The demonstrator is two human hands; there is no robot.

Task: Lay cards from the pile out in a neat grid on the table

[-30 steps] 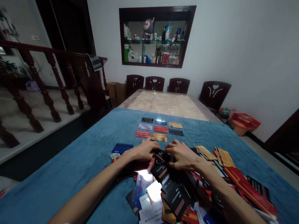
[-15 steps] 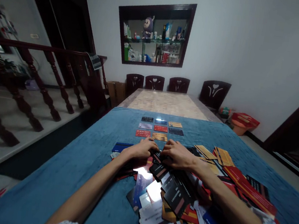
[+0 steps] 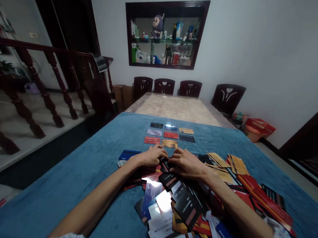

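My left hand [image 3: 153, 156] and my right hand [image 3: 186, 164] are close together at the far edge of a loose pile of plastic cards. Both have curled fingers. Between them a black card [image 3: 165, 166] with a pinkish strip shows in part, at my left fingertips. My right fingertips point down among dark cards, and what they grip is hidden. Just beyond my hands, several cards lie face up in neat rows; a red card [image 3: 152, 140] and a gold card [image 3: 169, 144] form the nearest row. A blue card [image 3: 128, 155] rests left of my left hand.
The pile spreads toward me and right, with white cards [image 3: 162, 228], black cards [image 3: 188, 208] and red strips [image 3: 265, 199]. A blue cloth [image 3: 79, 186] covers the table's near part; bare tabletop [image 3: 175, 107] shows beyond. Chairs [image 3: 190, 89] stand at the far end.
The right hand has shifted slightly left toward the left hand, and its fingers have moved a little. The rows of cards and the pile look the same.
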